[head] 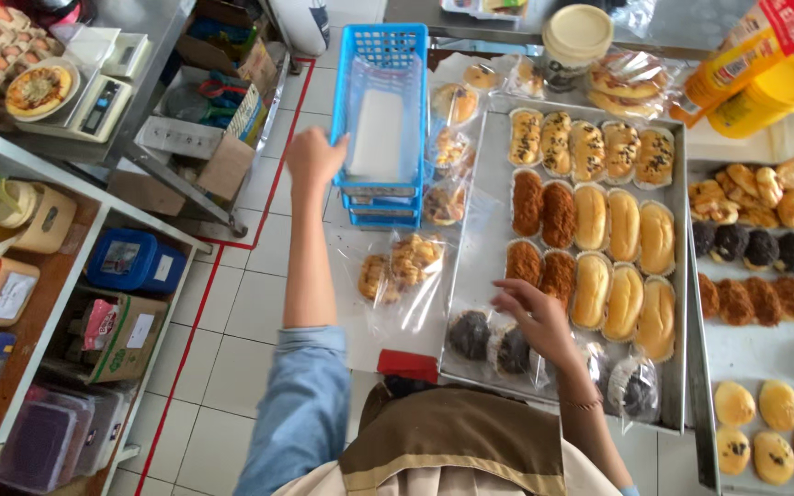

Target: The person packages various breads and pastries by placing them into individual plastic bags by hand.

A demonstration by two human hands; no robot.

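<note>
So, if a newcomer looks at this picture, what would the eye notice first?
Probably the big metal tray in the middle, filled with rows of long buns, some pale and some with brown topping. The person's right hand hovers over its near end, beside dark buns in clear bags. The bright blue plastic basket at the top also stands out, with the left hand on its edge.
</note>
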